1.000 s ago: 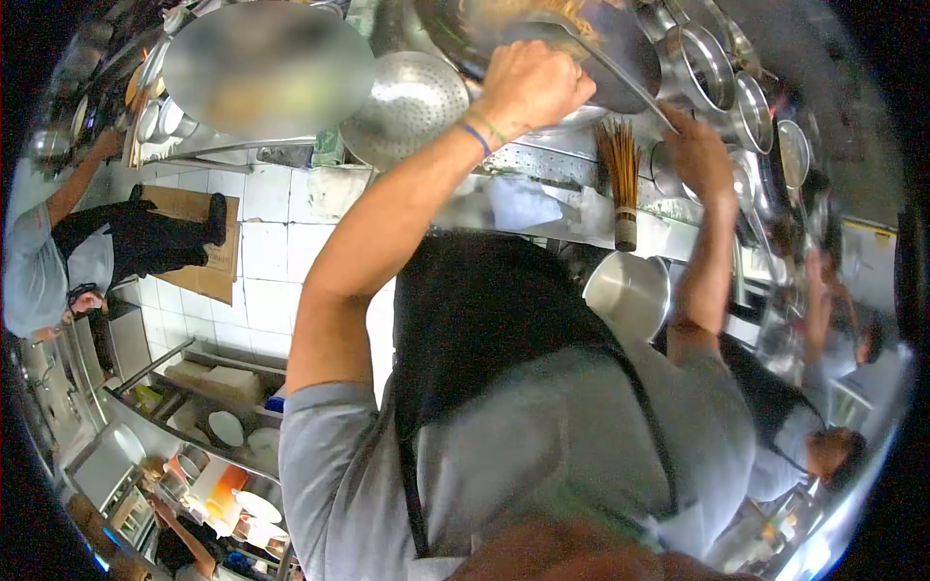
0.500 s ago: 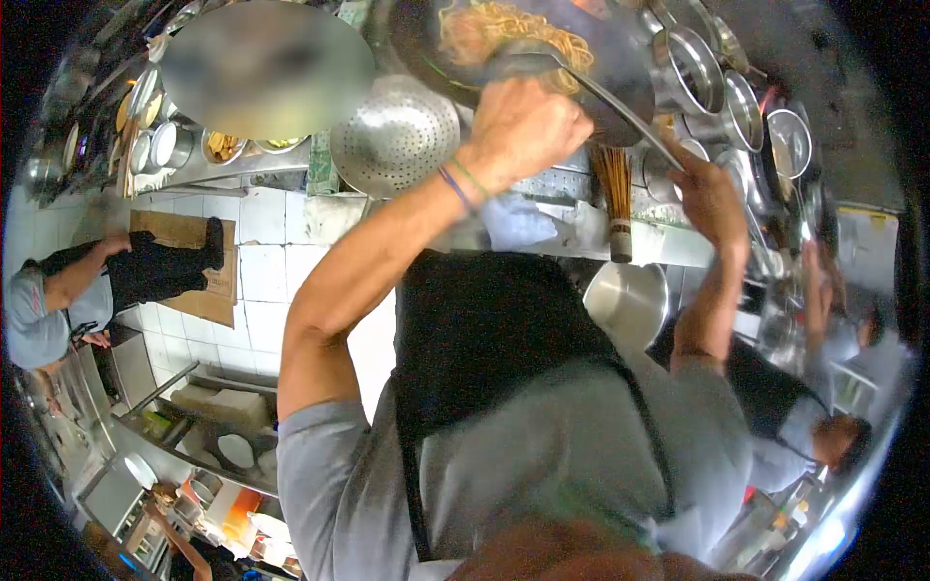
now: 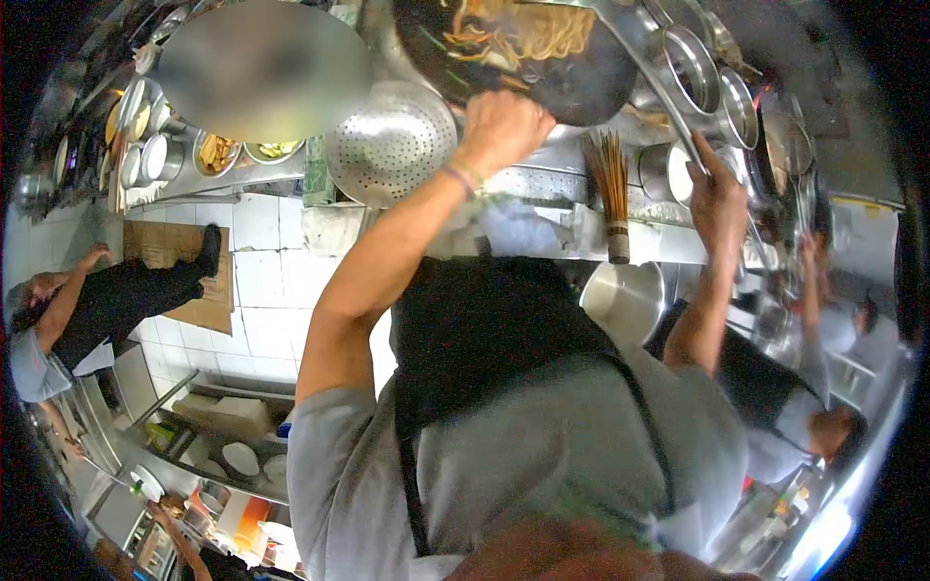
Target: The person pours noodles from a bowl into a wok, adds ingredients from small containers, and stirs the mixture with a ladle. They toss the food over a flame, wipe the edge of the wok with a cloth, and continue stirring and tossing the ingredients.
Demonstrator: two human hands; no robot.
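My left hand (image 3: 506,131) is closed at the near edge of a dark wok (image 3: 593,95); the part it grips is hidden under my fingers. In the wok lie noodles (image 3: 557,35) with strips of vegetables. My right hand (image 3: 718,198) is wrapped round the long metal handle of a ladle (image 3: 654,79), which slants up and left over the wok's right side. The ladle's bowl does not show. Beside my left hand sits a perforated metal strainer (image 3: 392,136). A bamboo wok brush (image 3: 614,189) stands between my forearms, near a pale cloth (image 3: 523,223).
Several metal pots (image 3: 690,73) crowd the right side of the stove. Bowls of cut food (image 3: 215,152) stand at the left. A large steel pot (image 3: 625,302) is below the counter edge. One co-worker (image 3: 126,300) is at left, another (image 3: 794,407) at right.
The ladle's bowl has gone from over the noodles to out of sight, its handle now steeper. My left hand has shifted left with the wok. The noodles have spread and moved.
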